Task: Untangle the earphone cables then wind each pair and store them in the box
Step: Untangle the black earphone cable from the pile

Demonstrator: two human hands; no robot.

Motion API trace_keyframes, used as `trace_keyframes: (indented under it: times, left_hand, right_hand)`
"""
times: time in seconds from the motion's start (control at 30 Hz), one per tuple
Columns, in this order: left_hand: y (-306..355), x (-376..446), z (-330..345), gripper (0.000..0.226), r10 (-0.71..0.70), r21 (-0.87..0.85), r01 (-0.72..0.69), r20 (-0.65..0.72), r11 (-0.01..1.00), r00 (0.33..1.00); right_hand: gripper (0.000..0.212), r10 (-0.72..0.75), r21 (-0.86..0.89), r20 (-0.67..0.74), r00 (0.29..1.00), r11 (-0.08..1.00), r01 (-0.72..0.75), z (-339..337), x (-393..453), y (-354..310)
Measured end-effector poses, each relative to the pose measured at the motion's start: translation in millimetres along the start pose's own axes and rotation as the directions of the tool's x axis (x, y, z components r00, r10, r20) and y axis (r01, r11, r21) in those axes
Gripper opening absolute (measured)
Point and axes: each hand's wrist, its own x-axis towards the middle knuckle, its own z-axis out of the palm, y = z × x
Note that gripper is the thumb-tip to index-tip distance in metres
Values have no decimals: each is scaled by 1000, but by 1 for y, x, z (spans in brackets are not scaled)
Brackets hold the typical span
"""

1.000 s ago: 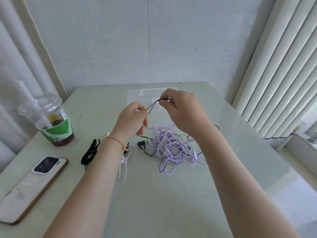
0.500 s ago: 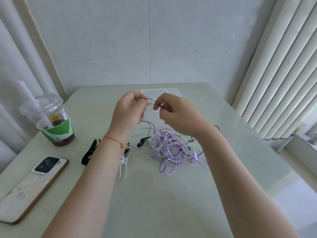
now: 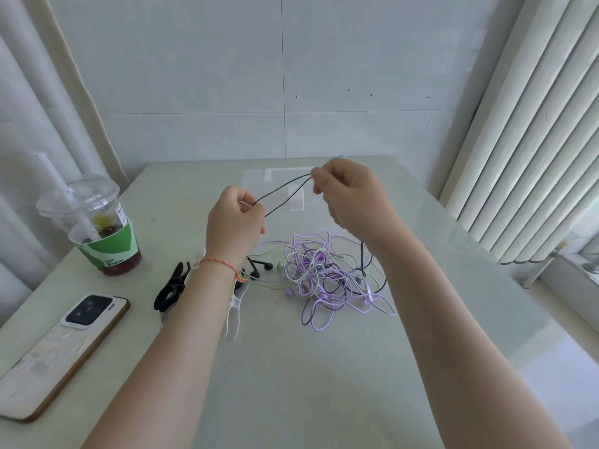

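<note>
Legible writing first: the green sleeve on the plastic drink cup (image 3: pixel 97 228) carries small white print I cannot resolve, and a white label higher on the cup is too blurred to read. I find no other text. I see the left hand (image 3: pixel 235 226) with fingers curled, pinching a black earphone cable (image 3: pixel 285 193); the right hand (image 3: pixel 351 196) pinches the same cable at its fingertips, so two strands run taut between the hands, above the table (image 3: pixel 291 384). The tangle of purple, white and black earphone cables (image 3: pixel 319 273) lies on the table below and between the wrists, with a black earbud (image 3: pixel 267 266) at its left edge. Left of it lie a black clip (image 3: pixel 171 288) and a white clip (image 3: pixel 234 314), both partly hidden by the left forearm. A smartphone (image 3: pixel 61 351) lies face down near the left edge. A clear box (image 3: pixel 285 186) sits behind the hands.
</note>
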Motion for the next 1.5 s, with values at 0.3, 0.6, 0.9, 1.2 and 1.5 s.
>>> trace_keyframes:
  times: [0.3,0.6,0.9,1.2,1.5]
  left_hand:
    - [-3,5,-2,13,-175,-247,207,143,947,974]
    - [-6,9,-13,24,-157,-167,164,56,972,986]
    - [-11,-1,-15,21,-127,542,-252,566,802,814]
    - [38,-21,-1,32,184,-466,107,535,878,824]
    - [36,-21,3,23,166,-177,-117,294,977,941]
  right_hand:
    - [27,97,130,-421,902,990,-46,-22,11,16]
    - [25,122,166,-544,830,985,-36,-28,12,23]
    - [22,96,184,-502,860,983,-3,-28,9,15]
    - [19,-30,-31,80,996,999,33,-13,-1,4]
    - [20,10,-98,173,985,995,8,-20,1,7]
